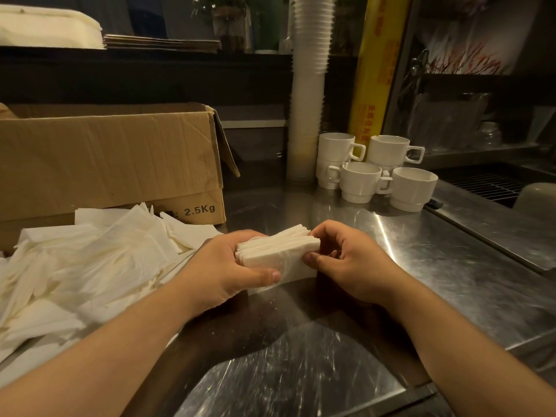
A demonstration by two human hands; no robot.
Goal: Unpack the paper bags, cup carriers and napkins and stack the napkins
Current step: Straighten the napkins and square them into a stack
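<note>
Both hands, left hand (224, 270) and right hand (350, 263), gripped one squared napkin stack (278, 251) just above the table (436, 266). Many loose napkins (90, 266) lay left, near the cardboard box (111, 164); stacking appeared far from finished.

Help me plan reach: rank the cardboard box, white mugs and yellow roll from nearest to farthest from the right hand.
1. White mugs, just beyond the right hand.
2. Cardboard box, across to the left.
3. Yellow roll, upright behind the mugs.
</note>
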